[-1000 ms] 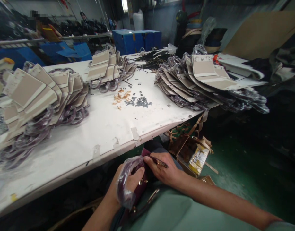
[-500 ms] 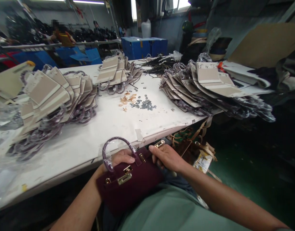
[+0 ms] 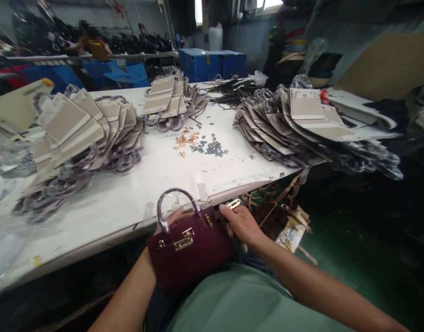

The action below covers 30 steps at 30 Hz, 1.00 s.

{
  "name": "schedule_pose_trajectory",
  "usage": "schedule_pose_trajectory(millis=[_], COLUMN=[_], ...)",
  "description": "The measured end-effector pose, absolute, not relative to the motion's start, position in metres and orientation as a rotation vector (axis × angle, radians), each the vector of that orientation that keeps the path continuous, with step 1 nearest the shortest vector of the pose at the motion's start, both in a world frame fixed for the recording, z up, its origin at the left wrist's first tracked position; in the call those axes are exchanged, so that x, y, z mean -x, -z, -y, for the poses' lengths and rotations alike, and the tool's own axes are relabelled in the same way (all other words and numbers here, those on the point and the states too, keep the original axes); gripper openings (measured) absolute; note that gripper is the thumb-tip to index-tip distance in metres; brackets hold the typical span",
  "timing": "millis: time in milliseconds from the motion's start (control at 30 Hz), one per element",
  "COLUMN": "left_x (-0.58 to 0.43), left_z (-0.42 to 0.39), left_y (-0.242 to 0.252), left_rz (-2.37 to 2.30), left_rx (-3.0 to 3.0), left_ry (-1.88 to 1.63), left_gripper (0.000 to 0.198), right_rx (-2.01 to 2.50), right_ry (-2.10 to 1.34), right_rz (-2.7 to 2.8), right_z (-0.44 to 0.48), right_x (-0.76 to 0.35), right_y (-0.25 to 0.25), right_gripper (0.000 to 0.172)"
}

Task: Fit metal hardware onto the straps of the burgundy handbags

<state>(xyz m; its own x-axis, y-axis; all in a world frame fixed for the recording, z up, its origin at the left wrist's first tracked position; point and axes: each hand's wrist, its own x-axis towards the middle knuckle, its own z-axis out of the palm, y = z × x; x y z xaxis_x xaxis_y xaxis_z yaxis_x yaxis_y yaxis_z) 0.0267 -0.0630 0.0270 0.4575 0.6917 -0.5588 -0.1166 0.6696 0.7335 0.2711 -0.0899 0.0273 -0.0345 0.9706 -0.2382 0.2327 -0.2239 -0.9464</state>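
A small dark-red handbag [image 3: 191, 258] with gold fittings lies across my lap, below the table's front edge. Its plastic-wrapped handle [image 3: 173, 203] arches up over the table edge. My left hand [image 3: 175, 216] sits behind the bag's top, mostly hidden, only fingertips showing by the handle. My right hand [image 3: 244, 226] grips the bag's right end, fingers closed near a gold strap tab [image 3: 233, 203]. A pile of gold and dark metal fittings [image 3: 198, 144] lies on the white table [image 3: 128, 193].
Fanned stacks of beige bag panels with wrapped handles lie at left [image 3: 80, 138], centre back [image 3: 170, 101] and right [image 3: 295, 124]. Blue boxes [image 3: 212, 64] stand behind. Straps and scraps [image 3: 284, 221] lie on the green floor to the right.
The bag has come up from low in my lap to face up, its gold clasp in sight. A pen-like tool in my right hand a second ago is gone from view.
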Motion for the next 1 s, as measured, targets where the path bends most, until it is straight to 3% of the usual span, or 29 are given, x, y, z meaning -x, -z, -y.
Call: schedule_pose_trajectory(millis=[200, 400, 600, 1000], left_x=[-0.01, -0.02, -0.029, -0.033], left_z=[0.082, 0.108, 0.117, 0.129], left_y=[0.007, 0.007, 0.007, 0.009], left_rz=[-0.88, -1.136, -1.369, -1.176], left_rx=[-0.256, -0.522, -0.664, -0.431], left_ry=[-0.865, -1.002, -1.073, -1.349], left_gripper=[0.07, 0.078, 0.063, 0.06], right_rx=[1.591, 1.571, 1.522, 1.507], right_ry=[-1.334, -1.35, -1.362, -1.328], right_rz=[1.115, 1.006, 1.009, 1.061], right_z=[0.083, 0.079, 0.082, 0.088], right_x=[-0.274, -0.27, -0.272, -0.276], right_y=[0.002, 0.018, 0.015, 0.003], right_gripper=[0.063, 0.06, 0.062, 0.065])
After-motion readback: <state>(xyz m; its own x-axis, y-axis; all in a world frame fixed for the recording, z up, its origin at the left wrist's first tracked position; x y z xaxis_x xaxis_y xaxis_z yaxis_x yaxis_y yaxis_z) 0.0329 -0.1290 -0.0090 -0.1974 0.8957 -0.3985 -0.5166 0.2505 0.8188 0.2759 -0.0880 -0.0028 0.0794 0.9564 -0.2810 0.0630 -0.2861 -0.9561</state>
